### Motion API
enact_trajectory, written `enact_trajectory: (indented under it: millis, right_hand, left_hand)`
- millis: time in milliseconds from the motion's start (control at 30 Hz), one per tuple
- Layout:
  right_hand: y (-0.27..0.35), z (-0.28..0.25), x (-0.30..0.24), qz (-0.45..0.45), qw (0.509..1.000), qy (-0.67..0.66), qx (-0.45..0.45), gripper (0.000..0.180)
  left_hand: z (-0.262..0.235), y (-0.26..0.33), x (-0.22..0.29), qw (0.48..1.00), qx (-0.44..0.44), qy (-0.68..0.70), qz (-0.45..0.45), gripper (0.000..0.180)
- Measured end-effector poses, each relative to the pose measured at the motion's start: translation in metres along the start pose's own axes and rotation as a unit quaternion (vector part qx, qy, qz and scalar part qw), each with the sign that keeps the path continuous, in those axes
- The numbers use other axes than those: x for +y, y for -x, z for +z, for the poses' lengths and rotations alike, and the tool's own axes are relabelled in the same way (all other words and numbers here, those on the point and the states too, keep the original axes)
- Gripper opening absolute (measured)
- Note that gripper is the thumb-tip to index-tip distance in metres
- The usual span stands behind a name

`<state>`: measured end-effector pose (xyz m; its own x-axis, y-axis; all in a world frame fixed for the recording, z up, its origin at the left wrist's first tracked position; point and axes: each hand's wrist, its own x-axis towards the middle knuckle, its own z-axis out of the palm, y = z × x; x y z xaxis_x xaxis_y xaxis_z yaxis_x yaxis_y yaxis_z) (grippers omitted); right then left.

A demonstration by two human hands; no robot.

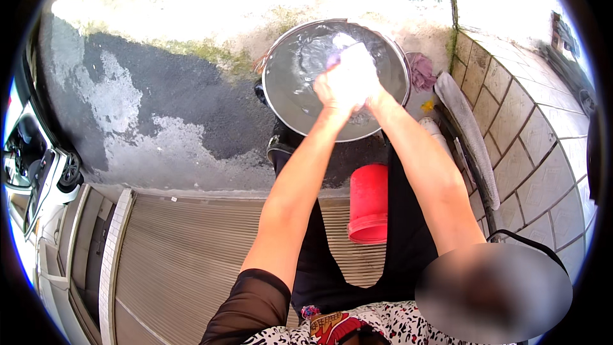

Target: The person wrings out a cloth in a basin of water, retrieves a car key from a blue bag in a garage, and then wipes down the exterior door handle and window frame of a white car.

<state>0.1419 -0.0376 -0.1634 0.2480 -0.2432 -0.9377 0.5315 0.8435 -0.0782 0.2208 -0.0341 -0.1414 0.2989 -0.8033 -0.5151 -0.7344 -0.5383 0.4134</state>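
Observation:
A wide round metal basin (271, 99) of rippling water stands in front of me. Both my hands are together over it, gripping a bundled white cloth (357, 67) at the water. My left hand (332, 89) is closed on the cloth's left side; the thumb side shows a little. Closed on the right side is my right hand (375, 96). Strong sunlight washes out the cloth and most of the fingers, so their exact grip is hard to see.
A red bucket (368, 204) is between my legs. Right of the basin lies a crumpled mauve cloth (421, 71). A grey towel (469, 134) hangs along the right, beside a tiled wall (511, 96). A parked car (45, 166) is at the far left.

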Motion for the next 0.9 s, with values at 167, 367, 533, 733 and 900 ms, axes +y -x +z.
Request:
enact_trajectory:
  millis: [167, 367, 533, 733, 900]
  right_hand:
    - [0.024, 0.013, 0.02, -0.047, 0.995, -0.047, 0.08, 0.028]
    - [0.033, -0.025, 0.019, 0.018, 0.942, 0.24, 0.234, 0.074]
    - [-0.015, -0.021, 0.022, 0.03, 0.996, 0.046, 0.077, 0.062]
    - [-0.03, -0.021, 0.007, -0.077, 0.994, 0.067, -0.041, 0.054]
    - [-0.002, 0.007, 0.009, 0.057, 0.988, -0.143, 0.024, 0.049]
  left_hand:
    - [0.002, -0.036, -0.053, 0.99, -0.053, -0.116, -0.067, 0.039]
    - [0.014, -0.036, -0.08, 0.972, -0.089, -0.202, -0.08, 0.066]
    - [0.035, -0.027, -0.042, 0.883, -0.249, 0.26, -0.3, 0.03]
    - [-0.006, 0.047, 0.01, 0.969, -0.058, 0.232, 0.057, 0.025]
    - [-0.018, 0.05, 0.018, 0.976, 0.008, 0.181, 0.117, 0.02]
